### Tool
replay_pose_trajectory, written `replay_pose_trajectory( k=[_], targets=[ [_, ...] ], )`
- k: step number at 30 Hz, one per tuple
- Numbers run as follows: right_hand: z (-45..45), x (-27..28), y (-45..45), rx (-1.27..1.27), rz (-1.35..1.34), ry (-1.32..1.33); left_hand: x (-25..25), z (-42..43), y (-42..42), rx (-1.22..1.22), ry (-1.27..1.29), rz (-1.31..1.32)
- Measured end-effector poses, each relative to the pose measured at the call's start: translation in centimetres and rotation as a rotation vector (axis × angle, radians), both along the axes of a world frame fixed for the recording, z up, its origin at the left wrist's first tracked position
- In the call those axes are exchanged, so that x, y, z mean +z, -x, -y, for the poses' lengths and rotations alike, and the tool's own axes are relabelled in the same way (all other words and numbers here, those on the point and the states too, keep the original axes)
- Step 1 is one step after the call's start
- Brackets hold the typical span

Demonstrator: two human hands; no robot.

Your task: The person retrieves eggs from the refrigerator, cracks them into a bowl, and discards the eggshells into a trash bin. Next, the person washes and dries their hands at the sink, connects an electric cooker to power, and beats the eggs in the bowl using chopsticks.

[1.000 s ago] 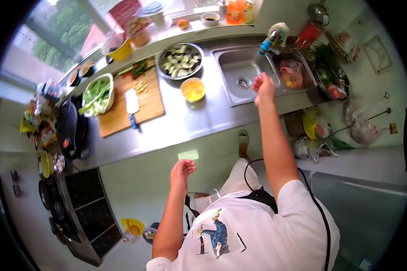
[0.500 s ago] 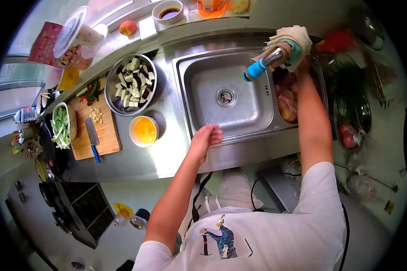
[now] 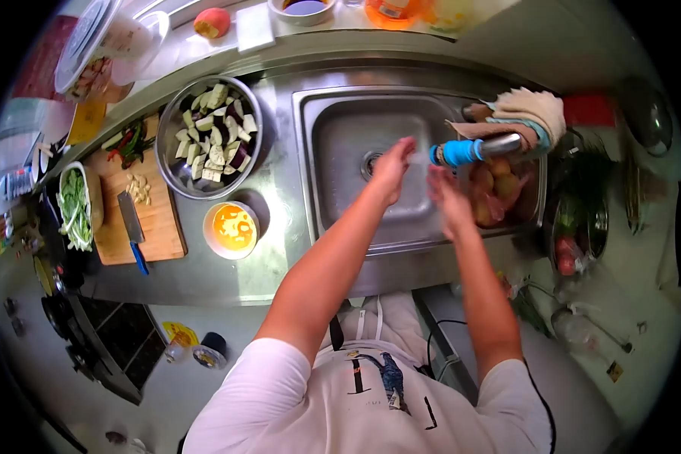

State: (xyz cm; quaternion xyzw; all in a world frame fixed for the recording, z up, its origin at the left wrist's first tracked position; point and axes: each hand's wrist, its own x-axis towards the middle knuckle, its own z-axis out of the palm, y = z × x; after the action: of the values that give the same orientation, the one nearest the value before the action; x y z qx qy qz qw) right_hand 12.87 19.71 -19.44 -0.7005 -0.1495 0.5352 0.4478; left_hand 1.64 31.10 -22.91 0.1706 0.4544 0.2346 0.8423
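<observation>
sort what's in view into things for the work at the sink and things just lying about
Likely in the work: left hand, right hand, blue-tipped faucet, sink basin

Likely just lying about: knife, cutting board, metal bowl of cut pieces, pinkish fruit

From near above the front edge of the sink (image 3: 348, 125), the lone head camera faces forward and steeply down.

The tap nozzle (image 3: 461, 153) is bright blue, the sink (image 3: 339, 166) silver-grey, the cloths (image 3: 533, 113) beige and pale green. Diced eggplant (image 3: 218, 121) shows purple skin, cream flesh; the white shirt (image 3: 250, 397) carries a bluish print.
</observation>
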Motion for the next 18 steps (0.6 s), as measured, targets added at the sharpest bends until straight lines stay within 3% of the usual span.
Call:
replay_pose_trajectory(
  k=[2, 4, 5, 6, 8, 10, 12, 13, 14, 16, 17, 18],
  targets=[
    [-2.2, -1.3, 3.3, -0.074, -0.402, -0.109, -0.7, -0.1, -2.2, -0.018, -0.089, -0.151],
    [-5.8, -1.3, 3.9, -0.18, -0.501, -0.16, -1.6, 1.3, -4.0, -0.224, -0.462, -0.402],
    [-7.1, -3.0, 1.8, -0.307, -0.585, -0.058, -2.1, 2.2, -4.3, -0.353, -0.631, -0.54],
    [-8.4, -4.8, -0.2, -0.436, -0.656, 0.045, -2.5, 2.9, -4.6, -0.332, -0.615, -0.589],
    [-8.2, -5.1, 0.7, -0.321, -0.651, -0.107, -3.1, 2.9, -4.9, -0.286, -0.811, -0.61],
    [-7.8, -2.1, 4.1, -0.085, -0.671, -0.234, -5.1, 0.8, -3.9, -0.259, -0.667, -0.679],
    [-7.6, -4.6, 1.3, -0.045, -0.756, -0.014, -6.6, 1.5, -4.4, -0.271, -0.686, -0.755],
    [-9.1, -7.0, -1.6, -0.206, -0.716, 0.275, -5.5, 3.6, -5.8, -0.199, -0.7, -0.745],
    [-8.7, -7.2, -1.3, -0.2, -0.726, 0.286, -5.3, 4.9, -6.4, -0.15, -0.704, -0.737],
    [-8.4, -6.6, 0.0, -0.168, -0.698, 0.059, -5.7, 3.0, -5.2, -0.09, -0.647, -0.74],
    [-7.9, -3.4, 2.6, -0.008, -0.65, -0.061, -6.4, 1.2, -4.0, -0.005, -0.487, -0.72],
    [-8.0, -3.3, 2.3, -0.005, -0.649, -0.065, -6.8, 0.7, -4.0, 0.043, -0.4, -0.702]
  ],
)
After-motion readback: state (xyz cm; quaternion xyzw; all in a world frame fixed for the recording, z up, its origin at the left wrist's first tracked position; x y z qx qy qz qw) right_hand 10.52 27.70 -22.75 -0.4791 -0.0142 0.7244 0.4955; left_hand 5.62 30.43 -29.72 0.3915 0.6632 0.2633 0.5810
